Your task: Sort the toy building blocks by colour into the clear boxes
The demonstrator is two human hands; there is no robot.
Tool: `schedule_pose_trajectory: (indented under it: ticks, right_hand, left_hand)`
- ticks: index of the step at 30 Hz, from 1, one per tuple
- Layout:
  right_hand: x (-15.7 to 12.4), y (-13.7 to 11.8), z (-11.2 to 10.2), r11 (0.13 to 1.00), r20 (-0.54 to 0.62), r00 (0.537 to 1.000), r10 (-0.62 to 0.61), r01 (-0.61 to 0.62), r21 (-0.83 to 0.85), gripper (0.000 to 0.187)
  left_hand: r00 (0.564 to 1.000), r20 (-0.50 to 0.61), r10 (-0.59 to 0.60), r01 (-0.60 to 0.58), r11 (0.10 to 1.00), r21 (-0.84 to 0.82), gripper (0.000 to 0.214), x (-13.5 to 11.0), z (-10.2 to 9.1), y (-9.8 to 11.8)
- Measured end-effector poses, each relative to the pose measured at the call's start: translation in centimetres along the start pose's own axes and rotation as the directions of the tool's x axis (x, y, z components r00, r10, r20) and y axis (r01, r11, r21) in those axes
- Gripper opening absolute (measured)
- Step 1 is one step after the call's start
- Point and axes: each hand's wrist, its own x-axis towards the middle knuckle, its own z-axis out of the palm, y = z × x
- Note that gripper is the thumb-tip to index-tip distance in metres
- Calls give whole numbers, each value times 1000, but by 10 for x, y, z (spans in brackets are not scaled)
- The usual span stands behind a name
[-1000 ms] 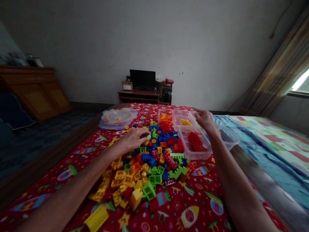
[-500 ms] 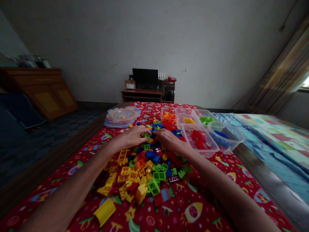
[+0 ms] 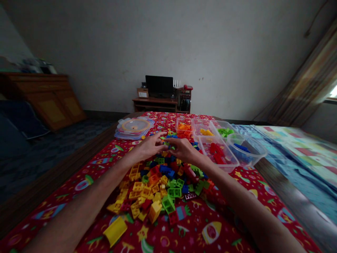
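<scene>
A large heap of toy building bricks (image 3: 160, 179) in yellow, green, red, blue and orange lies on the tablecloth. My left hand (image 3: 151, 146) is over the heap's far part, fingers curved and thumb apart from them. Opposite it, my right hand (image 3: 183, 149) reaches in from the right, fingers bent toward the left hand with a gap above the thumb. The fingertips of both hands nearly meet, and no brick shows clearly between them. Beneath the hands, part of the heap is hidden. A yellow curved brick (image 3: 115, 231) lies apart at the near left.
Clear plastic boxes stand at the right: one with orange bricks (image 3: 184, 127), one with yellow, one with green, one with red bricks (image 3: 218, 153). A round tub (image 3: 247, 154) holds blue bricks. Stacked lids (image 3: 134, 127) lie at the far left on the red patterned tablecloth (image 3: 210, 235).
Both hands have lifted slightly from the bricks, and their fingertips have come closer together. Some bricks near the right forearm have shifted; a red one now lies there.
</scene>
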Motion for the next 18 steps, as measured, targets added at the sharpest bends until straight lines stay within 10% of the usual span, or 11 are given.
schedule_pose_trajectory:
  ticks: [6, 12, 18]
  right_hand:
    - [-3, -1, -6, 999, 8, 1000, 14, -14, -32, 26]
    - [-7, 35, -64, 958, -186, 970, 154, -193, -213, 26]
    - [-35, 111, -126, 779, -637, 705, 313, -574, -253, 35]
  left_hand:
    - [998, 54, -13, 16, 998, -68, 60, -1, 0, 0]
    - [992, 124, -4, -44, 924, 380, 30, -14, -18, 14]
    - [962, 275, 1, -135, 873, 469, 20, -22, -13, 17]
